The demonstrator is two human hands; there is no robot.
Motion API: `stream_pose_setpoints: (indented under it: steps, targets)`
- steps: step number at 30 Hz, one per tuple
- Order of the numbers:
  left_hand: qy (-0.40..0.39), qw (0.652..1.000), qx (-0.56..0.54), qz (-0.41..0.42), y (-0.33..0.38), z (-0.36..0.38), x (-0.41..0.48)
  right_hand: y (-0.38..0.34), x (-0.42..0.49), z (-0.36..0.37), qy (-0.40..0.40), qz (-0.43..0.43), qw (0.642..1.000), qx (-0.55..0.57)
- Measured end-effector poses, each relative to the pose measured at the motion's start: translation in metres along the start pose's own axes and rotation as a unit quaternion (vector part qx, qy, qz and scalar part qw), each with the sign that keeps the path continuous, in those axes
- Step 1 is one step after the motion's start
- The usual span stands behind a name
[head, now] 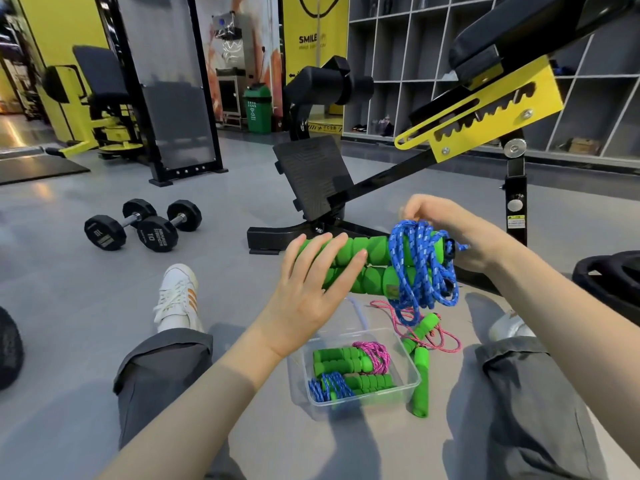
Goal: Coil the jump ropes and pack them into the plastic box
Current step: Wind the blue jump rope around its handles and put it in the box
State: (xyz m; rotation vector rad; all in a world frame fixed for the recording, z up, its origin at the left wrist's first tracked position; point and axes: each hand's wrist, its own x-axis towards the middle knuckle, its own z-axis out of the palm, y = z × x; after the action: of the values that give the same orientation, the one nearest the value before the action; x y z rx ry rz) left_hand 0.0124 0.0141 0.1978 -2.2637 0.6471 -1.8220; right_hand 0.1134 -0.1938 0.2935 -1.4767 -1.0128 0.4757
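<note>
I hold a jump rope with two green foam handles (367,261) side by side above the floor. My left hand (311,289) wraps around the handles' left ends. A blue cord (420,268) is wound in loose loops around their right ends, and my right hand (440,223) pinches the top of those loops. Below, between my legs, sits a clear plastic box (412,379). It holds a bundled pink rope (349,360) and a bundled blue rope (346,384), both with green handles. An uncoiled pink rope (420,351) lies on the floor beside the box.
A black and yellow adjustable bench (433,133) stands just beyond my hands. Two black dumbbells (142,225) lie on the grey floor at the left. A weight plate (609,271) sits at the right. My legs flank the box.
</note>
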Motion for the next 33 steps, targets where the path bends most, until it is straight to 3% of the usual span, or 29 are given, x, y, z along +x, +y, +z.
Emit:
stream_pose_setpoints:
  steps: [3, 12, 18, 23, 26, 33]
  targets:
    - [-0.009, 1.0, 0.002, 0.015, -0.002, 0.002, -0.002, -0.003, -0.004, -0.005, -0.028, 0.002, 1.0, 0.007]
    - [-0.034, 0.999, -0.006, 0.037, -0.002, 0.001, -0.008, -0.025, -0.012, -0.018, -0.143, 0.085, 0.979, -0.121]
    - [-0.06, 0.997, -0.008, 0.05, 0.003, 0.001, -0.012, -0.035, -0.012, -0.011, -0.141, 0.076, 0.964, -0.211]
    - [-0.089, 0.994, -0.026, 0.059, 0.006, -0.001, -0.013, -0.03, -0.013, -0.011, -0.088, 0.028, 0.99, -0.102]
    - [-0.064, 0.997, -0.028, 0.039, 0.006, -0.003, -0.006, -0.016, -0.015, -0.008, -0.03, 0.017, 0.999, -0.04]
    - [-0.018, 0.999, 0.013, 0.048, -0.001, -0.001, -0.006, 0.008, -0.016, 0.009, 0.1, 0.033, 0.99, 0.094]
